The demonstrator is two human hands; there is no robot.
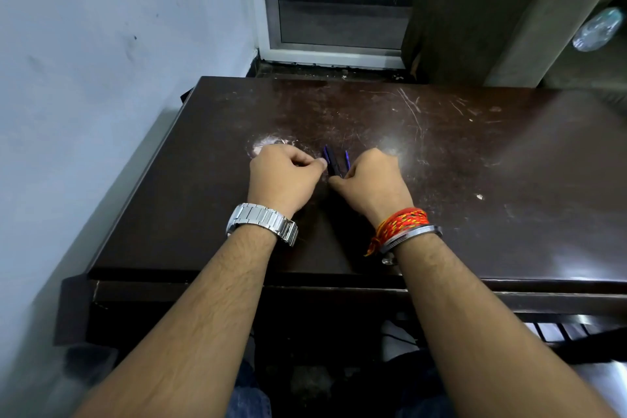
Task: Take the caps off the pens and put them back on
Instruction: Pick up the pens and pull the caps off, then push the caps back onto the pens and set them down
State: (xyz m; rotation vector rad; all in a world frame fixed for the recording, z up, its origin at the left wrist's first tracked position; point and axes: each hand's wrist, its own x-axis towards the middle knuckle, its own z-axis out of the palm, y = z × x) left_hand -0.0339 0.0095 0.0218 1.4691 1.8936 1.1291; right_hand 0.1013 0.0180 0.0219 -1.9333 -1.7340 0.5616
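Note:
Two dark blue pens lie or lean close together on the dark brown table [475,180], between my hands. The thicker pen [329,157] points away from me beside my left fingertips. A thinner blue pen tip [347,159] sticks up from my right hand [371,180], whose fingers are curled around its lower end. My left hand [283,176], wearing a steel watch, is curled with the fingertips pinched near the thicker pen; what it grips is hidden. Caps are too small to make out.
A pale wall runs along the left, close to the table's left edge. A glass door and a brown cupboard stand behind the table's far edge. A whitish smudge [268,142] marks the tabletop just beyond my left hand.

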